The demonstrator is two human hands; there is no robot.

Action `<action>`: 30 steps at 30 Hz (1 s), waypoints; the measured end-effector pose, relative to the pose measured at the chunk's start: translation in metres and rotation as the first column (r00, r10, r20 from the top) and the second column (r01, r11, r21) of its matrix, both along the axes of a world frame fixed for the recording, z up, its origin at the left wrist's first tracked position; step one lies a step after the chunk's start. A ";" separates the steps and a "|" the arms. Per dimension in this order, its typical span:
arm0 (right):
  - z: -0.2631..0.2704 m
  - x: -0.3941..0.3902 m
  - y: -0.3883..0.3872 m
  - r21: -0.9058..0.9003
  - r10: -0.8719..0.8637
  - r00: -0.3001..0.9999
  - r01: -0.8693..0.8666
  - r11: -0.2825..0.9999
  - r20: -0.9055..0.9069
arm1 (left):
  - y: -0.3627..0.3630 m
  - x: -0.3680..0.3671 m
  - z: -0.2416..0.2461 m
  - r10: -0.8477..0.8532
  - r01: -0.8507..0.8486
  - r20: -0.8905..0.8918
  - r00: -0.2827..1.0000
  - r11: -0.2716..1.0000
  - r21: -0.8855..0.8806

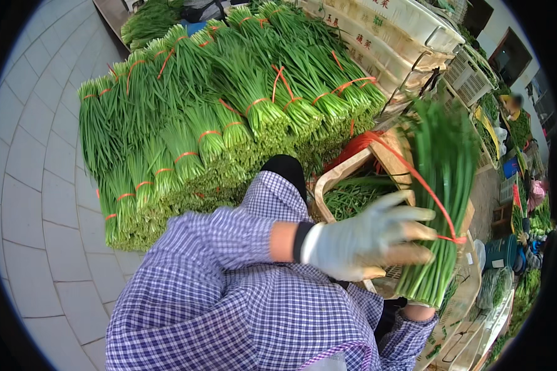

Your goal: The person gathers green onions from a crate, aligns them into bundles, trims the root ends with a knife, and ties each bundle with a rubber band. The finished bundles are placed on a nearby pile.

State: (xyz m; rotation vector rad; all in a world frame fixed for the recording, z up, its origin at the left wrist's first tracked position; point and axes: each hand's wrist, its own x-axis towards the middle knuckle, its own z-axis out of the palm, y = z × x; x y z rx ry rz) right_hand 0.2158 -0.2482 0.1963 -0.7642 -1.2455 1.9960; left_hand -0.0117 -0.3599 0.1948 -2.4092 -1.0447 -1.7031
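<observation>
A bunch of garlic chives (438, 199) stands upright to my right, cut ends downward, its leaf tips blurred. A red plastic tie (448, 236) circles its lower part, and a long strand of it slants up toward a bundle of red strips (355, 149). My left hand (371, 241), in a grey-blue glove with yellowish fingertips, is blurred beside the bunch with fingers spread. Whether its fingertips touch the stalks is unclear. Behind the bunch my right hand (420, 306) holds it; only the wrist area shows, the fingers are hidden.
Tied chive bunches (204, 120) are piled before me. A plastic crate (325, 192) with loose chive leaves sits by my knee (285, 174). Stacked white crates (376, 44) bearing writing stand behind. Tiled floor (32, 208) spreads left. A person (513, 106) is at far right among greens.
</observation>
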 end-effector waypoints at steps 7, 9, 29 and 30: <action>0.019 -0.065 0.026 0.227 0.002 0.993 0.024 0.974 -0.115 | 0.001 -0.013 -0.063 0.045 0.686 0.900 0.433 0.631 -0.362; 0.036 -0.114 -0.017 0.426 0.121 0.992 -0.124 0.896 0.036 | 0.001 -0.017 -0.041 -0.023 0.580 0.929 0.369 0.786 -0.212; -0.089 -0.116 0.048 0.412 0.118 0.951 -0.233 0.881 0.287 | -0.092 -0.344 -0.160 0.919 -0.071 0.271 0.286 0.302 -0.951; -0.093 -0.113 0.052 0.385 0.106 0.953 -0.215 0.897 0.285 | -0.093 -0.344 -0.159 0.926 -0.032 0.302 0.228 0.317 -0.948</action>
